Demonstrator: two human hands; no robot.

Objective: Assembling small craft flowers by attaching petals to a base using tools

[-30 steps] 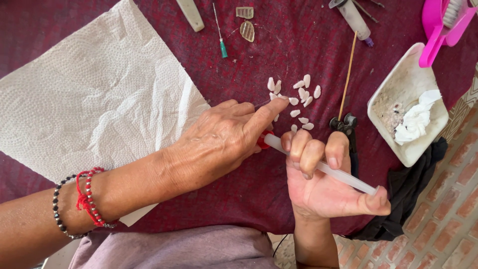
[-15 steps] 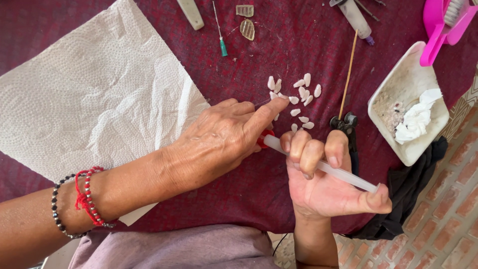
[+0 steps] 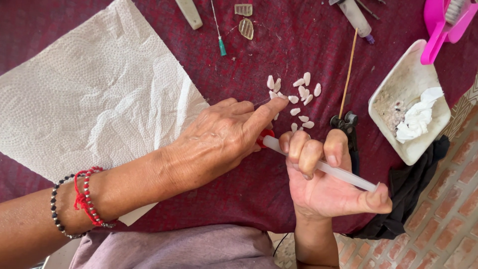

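On the table, under a dark red cloth, seen from above:
Paper towel: spread flat at left, bare.
Left hand: grip pinched at the red tip of a syringe.
White chips: loose cluster lying just beyond the fingertips.
Right hand: grip wrapped around the syringe barrel, thumb on the plunger end.
Progress: it seems mid-way.
White tray: right edge, with wadded tissue.
Floor: brick.

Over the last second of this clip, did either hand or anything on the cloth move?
No visible change. The right hand still grips the white tube, thumb at its far end, and the left hand stays at the tube's red tip, forefinger stretched toward the small white pieces. Paper towel, white tray and wooden stick lie as before.
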